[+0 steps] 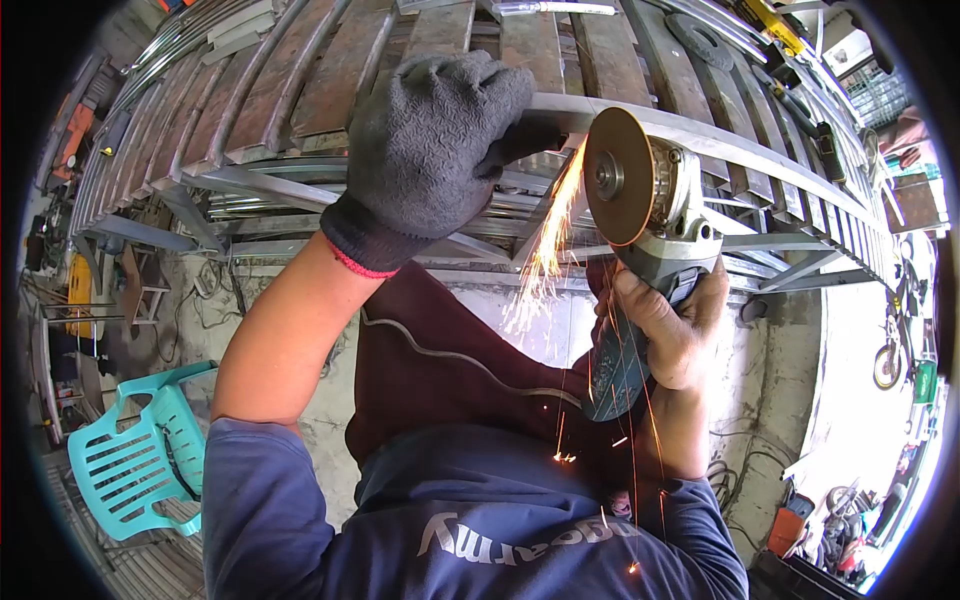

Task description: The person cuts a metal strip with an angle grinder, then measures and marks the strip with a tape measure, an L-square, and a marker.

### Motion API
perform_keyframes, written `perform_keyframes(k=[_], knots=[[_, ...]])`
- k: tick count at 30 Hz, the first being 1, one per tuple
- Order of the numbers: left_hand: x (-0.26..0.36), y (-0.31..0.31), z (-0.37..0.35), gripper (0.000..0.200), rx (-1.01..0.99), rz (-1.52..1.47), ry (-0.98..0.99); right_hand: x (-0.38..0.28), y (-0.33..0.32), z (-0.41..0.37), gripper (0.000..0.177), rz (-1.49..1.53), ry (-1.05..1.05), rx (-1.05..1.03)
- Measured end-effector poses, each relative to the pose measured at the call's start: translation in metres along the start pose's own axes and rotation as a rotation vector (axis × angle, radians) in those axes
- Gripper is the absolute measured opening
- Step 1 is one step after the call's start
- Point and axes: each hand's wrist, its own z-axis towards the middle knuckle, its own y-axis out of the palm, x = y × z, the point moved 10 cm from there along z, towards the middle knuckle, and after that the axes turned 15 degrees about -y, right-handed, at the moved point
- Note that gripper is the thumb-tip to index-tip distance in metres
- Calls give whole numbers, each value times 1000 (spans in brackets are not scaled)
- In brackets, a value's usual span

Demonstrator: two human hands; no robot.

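Observation:
My left hand, in a dark grey work glove with a red-edged cuff, is closed around a metal bar at the edge of the slatted metal bench. My bare right hand wraps round the body of an angle grinder, held upright with its head up. The grinder's thin brown disc is at the bar, just right of my glove. A stream of orange sparks falls from there, and more sparks fly down near the grinder body and my shirt. The exact cutting point is hidden behind the disc.
The slatted metal bench spans the top of the view. A loose disc and a white marker-like stick lie on it. A turquoise plastic chair stands at lower left. Cables run along the floor at right.

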Motion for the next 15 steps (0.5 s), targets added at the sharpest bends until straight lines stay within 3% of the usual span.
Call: perform_keyframes(k=[15], knots=[[0, 1, 6, 45, -15, -93, -5, -2, 1, 1, 62, 30, 43, 32]])
